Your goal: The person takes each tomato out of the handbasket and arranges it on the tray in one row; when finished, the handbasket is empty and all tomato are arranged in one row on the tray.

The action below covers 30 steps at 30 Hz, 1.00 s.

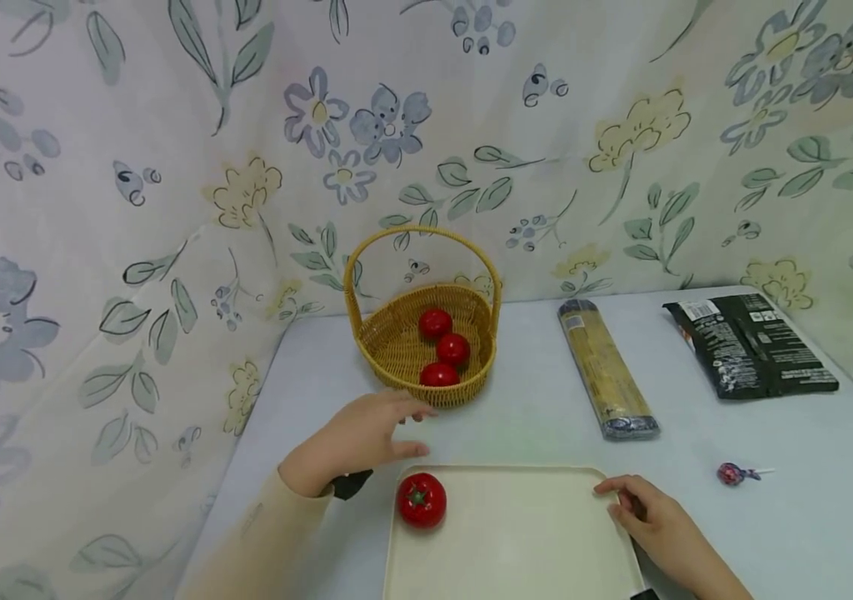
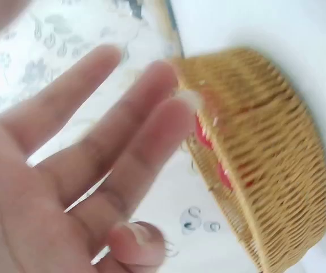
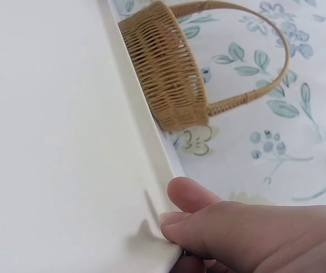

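A wicker basket [image 1: 426, 333] with a tall handle holds three red tomatoes [image 1: 452, 349]. My left hand [image 1: 370, 437] hovers just in front of it, fingers spread and holding nothing; the left wrist view shows the fingertips close to the basket wall [image 2: 271, 153]. Another tomato [image 1: 421, 500], with a green top, sits in the far left corner of the cream tray [image 1: 524, 533]. At the tray's far right corner, my right hand [image 1: 655, 525] pinches the rim. In the right wrist view the thumb [image 3: 180, 224] lies on the tray's edge.
Right of the basket lies a long clear-wrapped pack of yellowish sticks or noodles [image 1: 608, 371]. Beyond it are a black packet [image 1: 760, 346] and a wrapped lollipop [image 1: 731, 474]. A floral cloth [image 1: 426, 125] hangs behind the white table [image 1: 794, 517].
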Available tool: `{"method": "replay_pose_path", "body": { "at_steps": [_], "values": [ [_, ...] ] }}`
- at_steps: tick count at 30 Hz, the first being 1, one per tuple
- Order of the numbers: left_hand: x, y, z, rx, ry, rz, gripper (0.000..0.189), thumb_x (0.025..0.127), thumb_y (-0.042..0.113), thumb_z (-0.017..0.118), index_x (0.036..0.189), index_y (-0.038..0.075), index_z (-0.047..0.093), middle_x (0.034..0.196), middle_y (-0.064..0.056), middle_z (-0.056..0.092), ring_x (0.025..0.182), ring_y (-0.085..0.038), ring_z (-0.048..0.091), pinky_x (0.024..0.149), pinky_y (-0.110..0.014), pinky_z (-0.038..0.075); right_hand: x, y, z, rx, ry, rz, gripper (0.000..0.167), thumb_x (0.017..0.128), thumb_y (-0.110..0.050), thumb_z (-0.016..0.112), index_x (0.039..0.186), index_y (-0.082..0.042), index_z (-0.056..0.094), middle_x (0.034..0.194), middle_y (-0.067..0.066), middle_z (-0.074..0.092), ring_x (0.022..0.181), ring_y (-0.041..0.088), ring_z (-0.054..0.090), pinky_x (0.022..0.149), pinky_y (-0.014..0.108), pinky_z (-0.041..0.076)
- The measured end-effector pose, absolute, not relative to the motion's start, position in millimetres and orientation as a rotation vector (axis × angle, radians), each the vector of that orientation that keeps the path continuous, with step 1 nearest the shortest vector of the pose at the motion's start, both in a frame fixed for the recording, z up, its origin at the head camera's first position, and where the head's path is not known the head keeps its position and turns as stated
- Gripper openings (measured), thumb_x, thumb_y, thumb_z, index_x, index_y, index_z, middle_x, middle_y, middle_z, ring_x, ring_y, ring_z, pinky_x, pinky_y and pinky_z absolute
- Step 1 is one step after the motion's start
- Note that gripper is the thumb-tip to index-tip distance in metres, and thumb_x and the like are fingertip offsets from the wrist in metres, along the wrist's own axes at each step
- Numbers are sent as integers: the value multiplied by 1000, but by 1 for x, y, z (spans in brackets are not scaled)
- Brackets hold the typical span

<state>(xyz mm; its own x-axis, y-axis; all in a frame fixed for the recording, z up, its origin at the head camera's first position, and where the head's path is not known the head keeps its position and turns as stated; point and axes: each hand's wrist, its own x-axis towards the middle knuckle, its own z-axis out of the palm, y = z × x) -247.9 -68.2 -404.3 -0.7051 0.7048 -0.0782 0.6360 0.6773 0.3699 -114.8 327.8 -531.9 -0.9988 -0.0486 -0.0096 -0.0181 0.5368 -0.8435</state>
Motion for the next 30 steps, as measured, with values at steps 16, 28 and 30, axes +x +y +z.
{"method": "replay_pose_path", "body": {
  "at_steps": [16,28,30],
  "values": [
    [-346,-43,-439,905,2762,614,38,99,25,77,133,10,69,128,-11,66,121,-28,60,106,-44,50,-114,323,-537,-65,2664,-1555,19,99,1,69,117,-6,69,86,2,44,75,9,44,59,27,40],
    [-377,-21,-450,756,2734,690,47,101,39,72,142,19,59,140,-13,55,123,-30,60,109,-50,48,-115,326,-529,-20,2693,-1508,20,98,1,69,116,-7,69,86,3,44,75,8,44,59,27,40],
    [-384,-17,-451,742,2745,679,52,101,40,72,145,18,56,142,-13,54,126,-30,59,110,-51,47,-115,327,-527,-13,2692,-1505,20,98,1,69,116,-7,69,86,3,44,74,9,44,59,27,40]
  ]
}}
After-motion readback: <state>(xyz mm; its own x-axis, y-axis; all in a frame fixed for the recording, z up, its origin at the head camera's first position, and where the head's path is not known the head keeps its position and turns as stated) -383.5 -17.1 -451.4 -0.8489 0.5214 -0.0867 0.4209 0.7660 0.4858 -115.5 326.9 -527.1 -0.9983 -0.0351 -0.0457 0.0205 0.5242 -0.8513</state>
